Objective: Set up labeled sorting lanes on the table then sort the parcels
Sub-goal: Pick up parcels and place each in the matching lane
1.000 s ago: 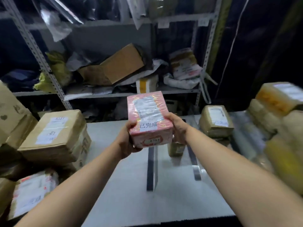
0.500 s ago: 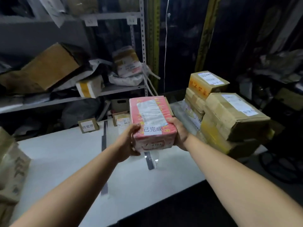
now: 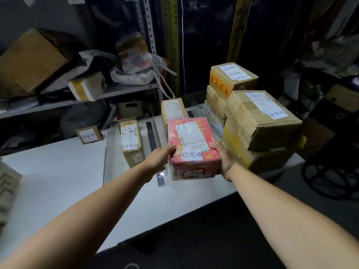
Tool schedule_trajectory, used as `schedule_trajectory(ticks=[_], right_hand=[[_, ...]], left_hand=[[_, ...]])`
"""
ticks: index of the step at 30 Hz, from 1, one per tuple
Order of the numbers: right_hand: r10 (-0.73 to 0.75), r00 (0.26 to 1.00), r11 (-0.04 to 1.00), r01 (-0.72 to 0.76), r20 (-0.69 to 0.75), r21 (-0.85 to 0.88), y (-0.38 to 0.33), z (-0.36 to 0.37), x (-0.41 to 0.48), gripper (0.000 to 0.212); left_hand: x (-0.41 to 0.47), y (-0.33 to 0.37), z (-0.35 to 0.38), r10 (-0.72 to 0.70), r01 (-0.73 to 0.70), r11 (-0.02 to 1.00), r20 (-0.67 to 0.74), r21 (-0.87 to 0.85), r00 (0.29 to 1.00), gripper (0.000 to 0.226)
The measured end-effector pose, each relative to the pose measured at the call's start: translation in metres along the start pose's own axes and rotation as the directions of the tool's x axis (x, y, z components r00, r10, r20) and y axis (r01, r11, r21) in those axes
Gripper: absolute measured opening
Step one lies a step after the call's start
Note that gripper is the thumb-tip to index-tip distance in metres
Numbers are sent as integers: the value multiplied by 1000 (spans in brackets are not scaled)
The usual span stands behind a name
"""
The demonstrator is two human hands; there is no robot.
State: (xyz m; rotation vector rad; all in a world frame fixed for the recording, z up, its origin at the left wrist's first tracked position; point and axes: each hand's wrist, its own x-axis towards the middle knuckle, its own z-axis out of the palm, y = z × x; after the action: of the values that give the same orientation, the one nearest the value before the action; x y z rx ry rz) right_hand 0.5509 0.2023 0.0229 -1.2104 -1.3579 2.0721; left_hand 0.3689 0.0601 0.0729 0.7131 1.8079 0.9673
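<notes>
Head view. Both hands are gripping a red parcel (image 3: pixel 192 148) above the right part of the white table (image 3: pixel 58 181): the left hand (image 3: pixel 160 158) is closing on its left edge, the right hand (image 3: pixel 223 158) on its right edge and underside. The fingers beneath the parcel are hidden, and whether its base is touching the table cannot be told. Its white sticker is reading 已完成; the shipping label above is too blurred to read. The parcel is covering the near end of a brown box (image 3: pixel 172 111) bearing the same sticker. A dark tape strip (image 3: pixel 152 136) is separating this lane from a box marked 待处理 (image 3: pixel 132 142), with a small card sign (image 3: pixel 88 135) at far left. A stack of taped cartons (image 3: pixel 258 121) is standing just beside the right hand; its top sticker is partly cut off. The shelf clutter (image 3: pixel 134 55) is dim. Compared with half a second ago, the parcel is sitting lower and farther right, closer to the stack, and more of the labelled lane is showing.
</notes>
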Motion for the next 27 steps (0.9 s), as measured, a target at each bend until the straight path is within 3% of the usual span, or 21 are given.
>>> schedule_trajectory(ticks=[3,7,12,16,24,27], right_hand=[[-37,999,999,37,-17,2,1,-5,3,55],[-85,995,996,85,-46,-10,4,-3,9,50],[-27,999,999,27,-16,-33,18,-5,29,73],[-7,999,998,4,-54,-58,28,-1,40,78],[13,994,988,-29,-105,-153,36,10,47,27],[23,994,978,-43,-104,-202,37,11,53,25]], left_hand=[[5,5,-6,74,-69,996,-88,61,993,39],[12,3,-12,60,-53,998,-178,39,982,30],[20,5,-8,70,-73,997,-238,-2,969,20],[25,11,-5,95,-112,992,-251,-56,963,20],[34,8,-1,87,-114,989,-251,-95,964,17],[38,5,-2,81,-115,987,-264,-114,961,17]])
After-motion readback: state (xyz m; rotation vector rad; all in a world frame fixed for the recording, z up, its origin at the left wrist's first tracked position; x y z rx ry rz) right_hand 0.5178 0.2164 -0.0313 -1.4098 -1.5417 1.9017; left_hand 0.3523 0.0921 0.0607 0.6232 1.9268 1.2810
